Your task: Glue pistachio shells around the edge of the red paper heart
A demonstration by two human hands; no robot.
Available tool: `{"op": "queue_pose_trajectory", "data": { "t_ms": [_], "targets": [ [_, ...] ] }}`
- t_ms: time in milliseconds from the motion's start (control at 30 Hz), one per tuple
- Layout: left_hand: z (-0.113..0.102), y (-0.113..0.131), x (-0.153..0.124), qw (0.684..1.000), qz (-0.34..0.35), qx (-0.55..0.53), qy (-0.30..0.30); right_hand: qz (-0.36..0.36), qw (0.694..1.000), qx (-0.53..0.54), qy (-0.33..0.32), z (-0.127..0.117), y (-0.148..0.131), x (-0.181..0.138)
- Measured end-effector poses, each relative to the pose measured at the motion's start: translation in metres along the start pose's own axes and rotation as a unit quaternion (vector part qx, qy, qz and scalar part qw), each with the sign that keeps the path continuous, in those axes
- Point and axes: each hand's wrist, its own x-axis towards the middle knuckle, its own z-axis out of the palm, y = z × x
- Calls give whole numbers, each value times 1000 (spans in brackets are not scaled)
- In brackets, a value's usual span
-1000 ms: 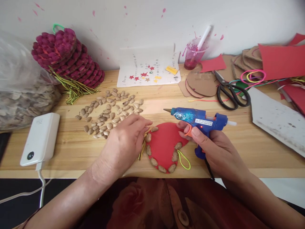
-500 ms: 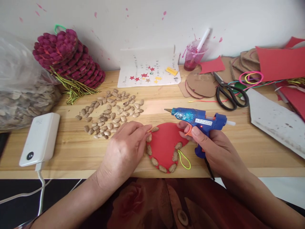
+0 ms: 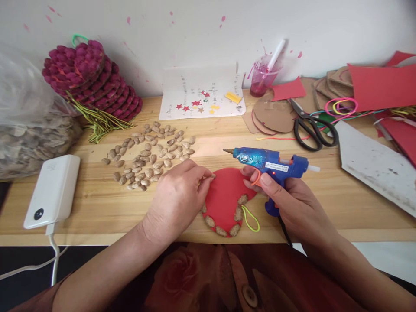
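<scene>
A red heart-shaped card (image 3: 224, 190) lies near the table's front edge, with several peanuts (image 3: 221, 231) along its lower rim. My left hand (image 3: 180, 197) is closed in a pinch at the card's upper left edge, on a peanut (image 3: 212, 176) whose tip shows beyond the fingers. That hand covers part of the card's left side. My right hand (image 3: 292, 199) grips a blue glue gun (image 3: 256, 157), fingers by its orange trigger. The gun's nozzle points left, above the table behind the card. A yellow-green cord loop (image 3: 252, 221) sticks out from the card's right side.
Loose peanuts (image 3: 147, 159) are spread left of centre. Further left are a white power bank (image 3: 53, 190) and a bag of peanuts (image 3: 35, 143). Purple peanut-covered discs (image 3: 94, 78), a paint cup (image 3: 264, 76), cardboard circles (image 3: 274, 113) and black scissors (image 3: 313, 128) stand or lie behind.
My left fingers have shifted onto the peanut at the card's upper left, which they now mostly cover. My right hand and the glue gun have hardly moved.
</scene>
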Motion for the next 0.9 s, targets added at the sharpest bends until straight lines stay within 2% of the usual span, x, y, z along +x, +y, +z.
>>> {"op": "queue_pose_trajectory", "data": {
  "t_ms": [500,767,900],
  "targets": [
    [1,2,1,999,-26,26,-11,-7,1000,-9,4,-1,1,-1],
    [-7,-3,1,1000,7,27,8,2,1000,-7,10,1,-1,-2],
    [-11,-13,-4,997,65,10,27,-7,1000,4,5,1,1,-2]
  ]
}}
